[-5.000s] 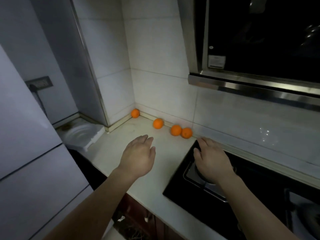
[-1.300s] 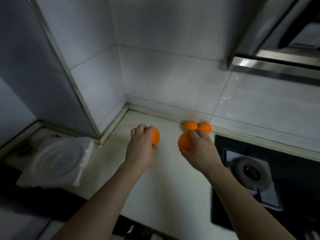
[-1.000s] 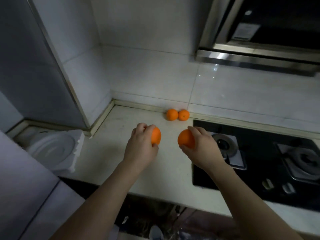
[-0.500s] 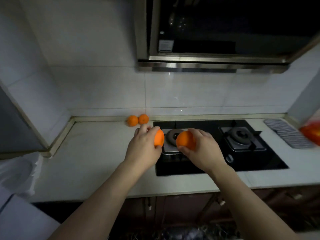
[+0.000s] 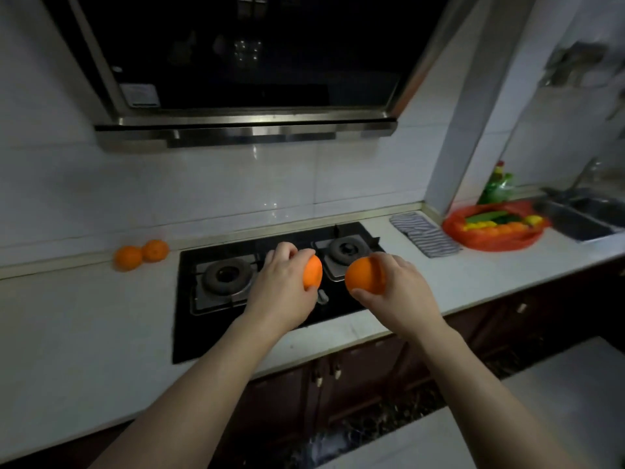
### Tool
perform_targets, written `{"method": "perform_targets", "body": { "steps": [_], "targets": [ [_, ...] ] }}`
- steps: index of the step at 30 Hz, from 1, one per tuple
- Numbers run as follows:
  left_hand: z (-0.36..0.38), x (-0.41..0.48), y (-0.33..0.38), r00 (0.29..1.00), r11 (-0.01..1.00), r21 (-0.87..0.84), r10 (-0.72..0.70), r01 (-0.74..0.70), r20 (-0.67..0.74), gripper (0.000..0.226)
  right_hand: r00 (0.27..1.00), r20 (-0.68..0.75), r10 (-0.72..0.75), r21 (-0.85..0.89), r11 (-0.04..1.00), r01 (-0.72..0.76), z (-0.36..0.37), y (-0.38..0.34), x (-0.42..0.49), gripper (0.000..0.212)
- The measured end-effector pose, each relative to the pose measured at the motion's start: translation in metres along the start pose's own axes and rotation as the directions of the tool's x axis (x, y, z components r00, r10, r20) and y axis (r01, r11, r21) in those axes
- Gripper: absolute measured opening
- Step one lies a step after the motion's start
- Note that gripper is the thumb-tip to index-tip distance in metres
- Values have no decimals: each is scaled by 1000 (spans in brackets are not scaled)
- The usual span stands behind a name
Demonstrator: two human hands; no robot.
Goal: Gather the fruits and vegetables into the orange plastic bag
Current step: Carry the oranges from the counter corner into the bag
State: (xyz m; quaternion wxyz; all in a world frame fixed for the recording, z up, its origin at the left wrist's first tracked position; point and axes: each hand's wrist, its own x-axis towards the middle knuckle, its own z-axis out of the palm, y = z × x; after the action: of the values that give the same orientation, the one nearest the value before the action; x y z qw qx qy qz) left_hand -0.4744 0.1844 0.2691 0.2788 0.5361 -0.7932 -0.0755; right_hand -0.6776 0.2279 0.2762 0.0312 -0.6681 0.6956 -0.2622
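View turned rightward since half a second ago, bag (image 5: 495, 231) now wholly seen on the tabletop (image 5: 473, 275) by the sink (image 5: 575, 221), orange, crumpled, open, green and yellow produce inside, four oranges counted, left orange (image 5: 313, 272) gripped by curled fingers of the left hand (image 5: 284, 289), right orange (image 5: 365, 275) likewise by the right hand (image 5: 395, 292), both over the stove (image 5: 189, 333), two oranges (image 5: 128, 258) (image 5: 155, 250) touching by the wall.

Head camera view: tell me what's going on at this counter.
A person stands at the counter with fruit in both hands. The left hand grips an orange and the right hand holds a second orange, both above the gas stove. Two more oranges sit against the wall left of the stove. The orange plastic bag lies open near the sink, already holding produce.
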Motion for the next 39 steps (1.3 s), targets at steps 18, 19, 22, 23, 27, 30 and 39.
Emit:
{"method": "perform_targets", "body": {
  "steps": [18, 19, 22, 23, 27, 30, 39],
  "targets": [
    [167, 120, 202, 940, 954, -126, 290, -270, 178, 58, 940, -148, 308, -88, 942, -323, -96, 229, 10, 67],
    [177, 130, 210, 936, 951, -136, 301, -280, 180, 58, 936, -156, 317, -98, 938, -334, -98, 241, 16, 67],
    [206, 167, 229, 929, 943, -153, 321, -295, 184, 58, 919, -166, 357, -115, 919, -378, -102, 275, 43, 68],
    [215, 180, 235, 928, 941, -157, 325, -298, 184, 57, 916, -165, 366, -120, 914, -387, -104, 286, 52, 68],
    [251, 233, 260, 912, 925, -190, 364, -330, 189, 54, 899, -170, 403, -134, 894, -426, -113, 329, 91, 68],
    [274, 268, 281, 899, 912, -200, 396, -359, 189, 56, 883, -189, 429, -131, 881, -455, -121, 359, 114, 67],
    [337, 340, 358, 865, 894, -184, 443, -408, 235, 58, 850, -209, 483, -86, 857, -508, -153, 461, 158, 67]
  ]
}}
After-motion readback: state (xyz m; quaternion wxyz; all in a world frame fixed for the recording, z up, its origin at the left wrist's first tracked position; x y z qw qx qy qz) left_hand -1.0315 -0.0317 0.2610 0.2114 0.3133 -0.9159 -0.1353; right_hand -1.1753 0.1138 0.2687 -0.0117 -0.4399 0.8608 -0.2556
